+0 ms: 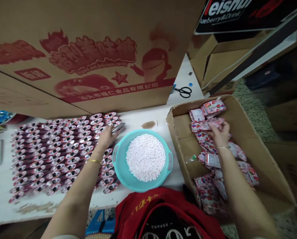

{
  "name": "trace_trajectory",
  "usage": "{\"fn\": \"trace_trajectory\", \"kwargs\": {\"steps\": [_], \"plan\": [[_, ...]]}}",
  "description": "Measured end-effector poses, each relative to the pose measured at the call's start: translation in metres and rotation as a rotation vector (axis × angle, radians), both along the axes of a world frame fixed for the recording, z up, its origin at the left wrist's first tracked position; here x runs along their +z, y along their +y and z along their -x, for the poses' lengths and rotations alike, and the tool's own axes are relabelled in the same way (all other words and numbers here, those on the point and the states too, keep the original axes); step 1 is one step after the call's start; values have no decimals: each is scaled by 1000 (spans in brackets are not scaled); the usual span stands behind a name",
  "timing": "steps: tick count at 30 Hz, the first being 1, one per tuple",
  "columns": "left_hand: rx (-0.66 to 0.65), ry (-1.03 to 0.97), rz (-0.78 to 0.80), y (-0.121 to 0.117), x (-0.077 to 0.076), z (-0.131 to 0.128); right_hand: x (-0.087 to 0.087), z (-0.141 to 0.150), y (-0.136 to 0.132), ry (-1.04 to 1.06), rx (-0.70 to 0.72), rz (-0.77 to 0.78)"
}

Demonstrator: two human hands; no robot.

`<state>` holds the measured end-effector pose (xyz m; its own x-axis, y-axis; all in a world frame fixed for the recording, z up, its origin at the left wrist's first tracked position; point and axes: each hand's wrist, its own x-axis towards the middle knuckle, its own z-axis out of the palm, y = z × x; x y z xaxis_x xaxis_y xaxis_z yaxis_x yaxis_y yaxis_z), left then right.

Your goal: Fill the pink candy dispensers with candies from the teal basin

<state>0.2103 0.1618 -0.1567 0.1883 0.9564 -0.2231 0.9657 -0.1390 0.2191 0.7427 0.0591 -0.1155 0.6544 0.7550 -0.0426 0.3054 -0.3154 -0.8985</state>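
My left hand [106, 136] is at the right end of the rows of standing pouches [67, 146]. Its fingers are closed on one small pouch [118, 127], seen edge-on and tilted, with a silvery side. Inside the open cardboard box [179, 132], my right hand [220, 132] grips a pink printed pouch [208, 124] near the top of a loose pile. More pink candy pouches [208, 196] lie under and around that forearm. Between my arms stands a turquoise basin [122, 176] holding small white candies [146, 157].
Large printed cartons [93, 66] wall off the back of the white table [136, 116]. Black scissors [184, 92] and a blue cap [190, 84] lie behind the box. A dark metal bar [238, 73] slants across the right. A blue stool [98, 222] stands below the table edge.
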Motion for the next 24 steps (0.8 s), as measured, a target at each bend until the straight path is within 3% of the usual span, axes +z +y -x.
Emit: {"fn": "trace_trajectory", "kwargs": {"steps": [2,5,7,9,13,16,20,24], "plan": [[-51,-116,-28,-15,11,-6,23,22,-20,288,111,-75],[-272,-213,42,-47,21,-27,56,58,-44,511,230,-14],[-365,-157,93,-68,16,-48,71,84,-53,622,304,34],[-368,-67,113,-88,3,-70,77,112,-58,736,387,61],[-375,-82,191,-124,-27,-104,66,158,-69,866,455,83],[-377,-203,273,-150,-39,-117,49,178,-83,863,445,106],[-282,-468,363,-173,-39,-119,23,185,-97,643,433,76],[-257,-656,423,-173,-21,-105,8,183,-100,385,413,0]]}}
